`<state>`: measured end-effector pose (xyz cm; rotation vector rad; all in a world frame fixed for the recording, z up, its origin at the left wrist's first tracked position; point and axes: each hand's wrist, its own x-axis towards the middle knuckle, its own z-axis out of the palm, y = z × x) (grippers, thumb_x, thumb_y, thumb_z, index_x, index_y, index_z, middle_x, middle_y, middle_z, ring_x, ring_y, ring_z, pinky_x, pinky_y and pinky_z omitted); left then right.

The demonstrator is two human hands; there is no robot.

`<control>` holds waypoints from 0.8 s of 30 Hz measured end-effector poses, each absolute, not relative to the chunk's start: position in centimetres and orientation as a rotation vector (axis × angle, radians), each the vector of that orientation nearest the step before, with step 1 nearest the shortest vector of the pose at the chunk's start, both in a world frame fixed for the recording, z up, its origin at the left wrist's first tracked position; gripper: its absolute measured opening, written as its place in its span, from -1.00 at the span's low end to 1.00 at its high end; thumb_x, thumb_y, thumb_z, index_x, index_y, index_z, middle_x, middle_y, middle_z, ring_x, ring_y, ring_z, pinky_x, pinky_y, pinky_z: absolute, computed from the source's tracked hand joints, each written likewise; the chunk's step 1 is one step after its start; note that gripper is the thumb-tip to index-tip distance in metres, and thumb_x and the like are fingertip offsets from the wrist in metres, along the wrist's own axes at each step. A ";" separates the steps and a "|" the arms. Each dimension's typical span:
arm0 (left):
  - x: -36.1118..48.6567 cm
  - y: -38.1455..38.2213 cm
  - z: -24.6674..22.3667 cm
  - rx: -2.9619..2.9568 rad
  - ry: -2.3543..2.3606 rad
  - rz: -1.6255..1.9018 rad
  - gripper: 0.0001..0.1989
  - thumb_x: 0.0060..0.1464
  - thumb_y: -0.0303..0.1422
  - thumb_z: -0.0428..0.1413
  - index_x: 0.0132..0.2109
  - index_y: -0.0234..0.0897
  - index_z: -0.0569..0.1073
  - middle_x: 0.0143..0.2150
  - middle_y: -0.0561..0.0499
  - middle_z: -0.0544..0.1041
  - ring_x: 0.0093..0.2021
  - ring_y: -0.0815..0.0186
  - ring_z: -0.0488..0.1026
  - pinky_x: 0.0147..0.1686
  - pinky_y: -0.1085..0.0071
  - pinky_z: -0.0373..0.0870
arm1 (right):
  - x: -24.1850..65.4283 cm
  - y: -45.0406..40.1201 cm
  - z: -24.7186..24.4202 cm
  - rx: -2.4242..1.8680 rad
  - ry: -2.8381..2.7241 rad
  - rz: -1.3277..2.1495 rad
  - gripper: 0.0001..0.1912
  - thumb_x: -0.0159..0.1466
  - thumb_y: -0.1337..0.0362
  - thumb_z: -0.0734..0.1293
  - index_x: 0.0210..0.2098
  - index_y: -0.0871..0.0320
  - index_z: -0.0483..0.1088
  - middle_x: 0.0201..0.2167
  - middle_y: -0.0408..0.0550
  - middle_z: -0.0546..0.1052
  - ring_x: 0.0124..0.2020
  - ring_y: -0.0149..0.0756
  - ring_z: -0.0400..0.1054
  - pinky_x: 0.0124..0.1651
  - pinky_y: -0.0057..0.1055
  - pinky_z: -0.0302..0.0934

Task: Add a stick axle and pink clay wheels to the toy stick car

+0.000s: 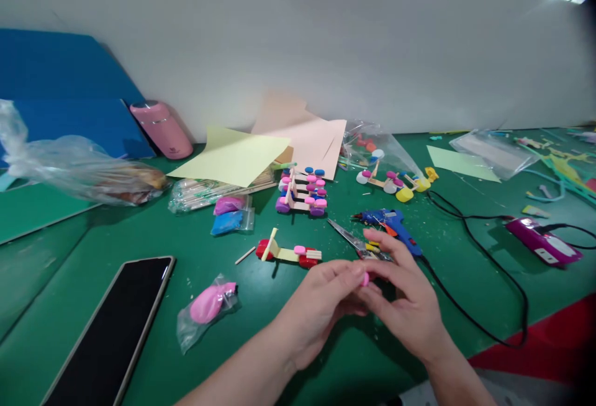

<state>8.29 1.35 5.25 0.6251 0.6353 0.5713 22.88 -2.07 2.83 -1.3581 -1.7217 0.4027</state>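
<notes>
Between the fingertips of both hands is a small lump of pink modelling clay [365, 279]. My left hand [326, 297] pinches it from the left, and my right hand [407, 297] grips it with thumb and index finger while its other fingers stay raised. Just beyond the hands stands a small craft-stick scooter [286, 254] with red wheels and a pink piece on its deck. Scissors [347, 236] lie behind my fingers, their handles partly hidden. A plastic bag of pink clay [208, 303] rests on the table left of my left hand.
Several finished scooters [302, 193] stand farther back, with yellow-wheeled ones [395, 182] to their right. A blue glue gun [391, 223] trails a black cable to a purple power socket [542, 241]. A phone [114, 325] lies left, near bagged sticks [200, 193] and paper sheets [233, 154].
</notes>
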 end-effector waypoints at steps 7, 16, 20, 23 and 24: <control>7.1 0.1 4.2 0.588 0.738 0.641 -0.84 -0.03 -0.36 0.14 -0.40 -0.41 0.48 -0.46 -0.03 0.48 -0.44 0.42 0.34 -0.34 0.47 0.23 | 21.6 -2.7 2.6 -1.331 -1.871 0.440 -0.65 0.08 0.25 0.35 -0.11 -0.07 0.36 0.11 -0.09 0.21 0.10 0.02 0.13 0.07 -0.17 0.16; 5.5 -0.7 3.9 0.463 0.779 0.680 -0.83 0.01 -0.35 0.10 -0.32 -0.38 0.50 -0.45 -0.06 0.51 -0.46 0.36 0.42 -0.33 0.43 0.27 | 30.3 -0.5 5.6 -1.404 -1.515 0.207 -0.46 0.16 0.04 0.21 0.00 0.30 0.29 -0.05 0.08 0.44 -0.05 -0.25 0.34 -0.03 -0.33 0.24; 4.9 -0.9 3.8 0.423 0.794 0.693 -0.83 0.00 -0.35 0.10 -0.31 -0.39 0.50 -0.43 -0.08 0.52 -0.43 0.33 0.43 -0.29 0.40 0.28 | 28.4 0.0 5.1 -1.454 -1.116 -0.218 -0.44 0.09 0.30 0.35 0.08 0.21 0.20 0.05 0.07 0.32 0.05 -0.23 0.22 0.12 -0.28 0.05; 4.6 -1.0 3.7 0.392 0.787 0.702 -0.83 0.00 -0.37 0.10 -0.31 -0.39 0.51 -0.41 -0.10 0.52 -0.40 0.32 0.43 -0.26 0.39 0.29 | 24.2 -1.8 4.5 -1.367 -1.384 0.310 -0.49 0.18 0.32 0.26 0.12 0.04 0.13 -0.01 0.03 0.35 -0.10 -0.21 0.36 -0.05 -0.22 0.24; 4.5 -1.1 3.7 0.382 0.787 0.708 -0.83 0.00 -0.37 0.10 -0.30 -0.40 0.51 -0.40 -0.10 0.52 -0.39 0.33 0.43 -0.26 0.40 0.29 | 22.9 -2.4 4.2 -1.355 -1.553 0.439 -0.52 0.16 0.31 0.28 0.08 0.04 0.19 0.00 0.03 0.34 -0.01 -0.16 0.28 -0.01 -0.21 0.21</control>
